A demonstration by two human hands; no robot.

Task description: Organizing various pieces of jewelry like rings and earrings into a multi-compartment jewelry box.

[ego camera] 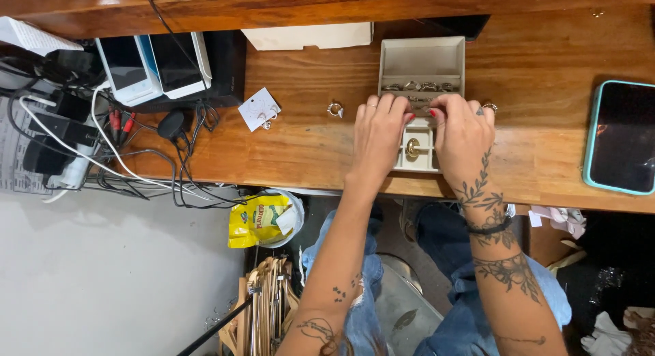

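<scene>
Wooden bench, glossy warm-brown planks, carries a small cream jewellery box, rectangular, lid open and lying flat behind it. A padded slot row in the box holds several metal rings; a round gold piece sits in the box's near compartment. Left hand and right hand both rest on the box's middle, fingertips curled down and meeting over the ring row; grip looks pinched on something small there, cannot tell what. Loose silver ring lies just left of the box. White earring card further left. Dark phone in a teal case well right of the box. Tangled black and white cables far left of the box.
</scene>
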